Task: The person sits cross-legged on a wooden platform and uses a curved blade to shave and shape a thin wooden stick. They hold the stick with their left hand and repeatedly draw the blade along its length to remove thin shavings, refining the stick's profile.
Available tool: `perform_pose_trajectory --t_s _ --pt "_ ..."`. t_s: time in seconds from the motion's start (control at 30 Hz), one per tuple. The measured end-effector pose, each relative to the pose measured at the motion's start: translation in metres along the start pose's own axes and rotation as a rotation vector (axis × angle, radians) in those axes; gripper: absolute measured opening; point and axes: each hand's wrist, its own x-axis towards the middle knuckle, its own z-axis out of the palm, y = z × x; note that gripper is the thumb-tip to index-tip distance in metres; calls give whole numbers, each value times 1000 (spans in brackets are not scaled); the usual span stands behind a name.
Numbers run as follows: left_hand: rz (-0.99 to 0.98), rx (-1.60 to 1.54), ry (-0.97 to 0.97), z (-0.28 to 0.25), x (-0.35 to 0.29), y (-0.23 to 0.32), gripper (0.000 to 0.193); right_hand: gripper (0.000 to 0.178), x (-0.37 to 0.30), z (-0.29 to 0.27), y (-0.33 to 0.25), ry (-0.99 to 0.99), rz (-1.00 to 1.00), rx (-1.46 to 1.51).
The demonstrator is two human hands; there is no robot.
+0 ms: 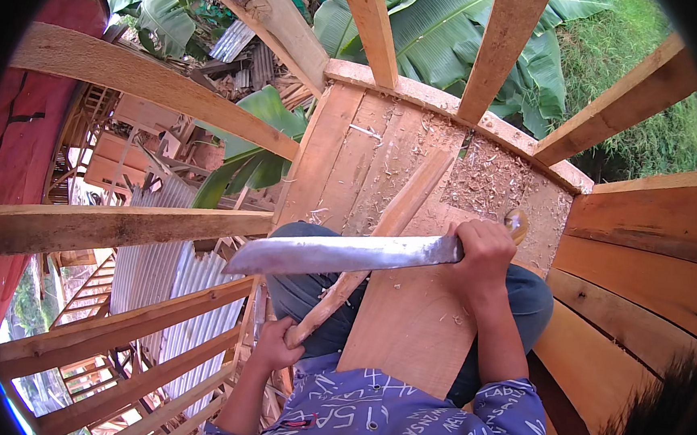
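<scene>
A machete [346, 254] with a broad, worn metal blade lies nearly level across the view, its tip toward the left. My right hand [485, 255] is closed round its handle, whose yellowish end sticks out past the fingers. My left hand [278, 343] grips the near end of a long, roughly hewn wooden stick [411, 193]. The stick slants away to the far right, its wider far end over the plank floor, and the blade passes above its middle, hiding part of it. Between my bent legs a wide flat board [413, 335] lies lengthwise; whether the stick touches it I cannot tell.
Wood shavings [492, 179] are strewn over the plank floor [337, 156], thickest at the far right. Wooden railing bars [121, 230] surround the platform, and a plank wall [636, 270] closes the right side. Beyond are banana leaves [434, 37] and corrugated metal sheets [148, 252].
</scene>
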Motion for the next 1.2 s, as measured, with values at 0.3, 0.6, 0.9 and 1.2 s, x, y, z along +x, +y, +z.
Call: perform_pose_trajectory --t_s 0.3,0.6,0.9,1.2 --pt "-31 17 -72 -5 7 1 35 15 1 -9 16 8 187 -128" --pt "61 -7 -7 0 8 1 32 16 1 -15 42 42 219 -239" --pt "-34 -69 -110 -4 7 -4 31 14 -2 -4 6 -12 91 2" --pt "-44 -56 -68 -4 7 8 31 10 3 -20 40 58 320 -252"
